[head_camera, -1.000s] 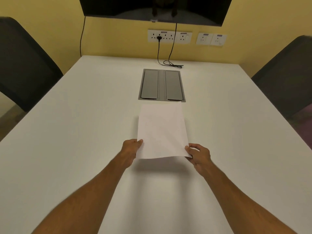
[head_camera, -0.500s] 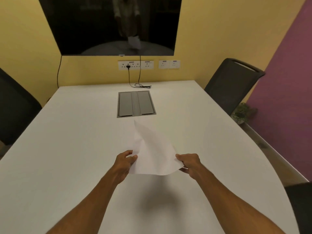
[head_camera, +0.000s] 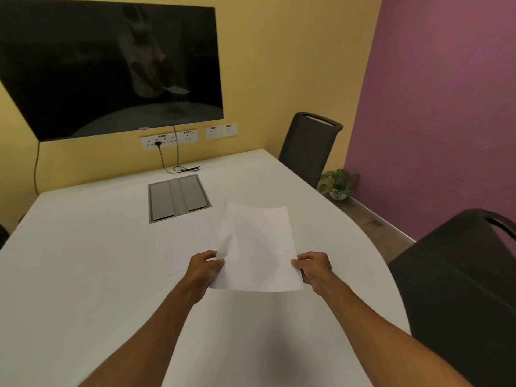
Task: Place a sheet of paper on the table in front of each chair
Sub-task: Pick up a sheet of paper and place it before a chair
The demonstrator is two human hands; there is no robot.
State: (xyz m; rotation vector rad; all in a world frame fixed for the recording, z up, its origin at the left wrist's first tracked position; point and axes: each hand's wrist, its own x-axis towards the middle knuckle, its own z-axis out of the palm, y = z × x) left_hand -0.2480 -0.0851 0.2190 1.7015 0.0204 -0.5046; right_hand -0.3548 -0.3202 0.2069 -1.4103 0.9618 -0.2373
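I hold a white sheet of paper (head_camera: 255, 247) above the white table (head_camera: 83, 275), slightly right of its middle. My left hand (head_camera: 205, 268) pinches the sheet's near left corner and my right hand (head_camera: 314, 268) pinches its near right corner. A second sheet (head_camera: 184, 247), faint against the tabletop, seems to lie flat just left of the held one. One black chair (head_camera: 307, 152) stands at the table's far right side. Another black chair (head_camera: 460, 289) stands at the near right.
A grey cable hatch (head_camera: 177, 198) is set into the table's far middle, with a black cable (head_camera: 181, 169) behind it running up to wall sockets. A dark screen (head_camera: 111, 68) hangs on the yellow wall. A small potted plant (head_camera: 336, 184) sits on the floor by the purple wall.
The view has swung to the right and upward, bringing the right-hand chairs into sight. The sheet in my hands moved right with it and flattened out after curling.
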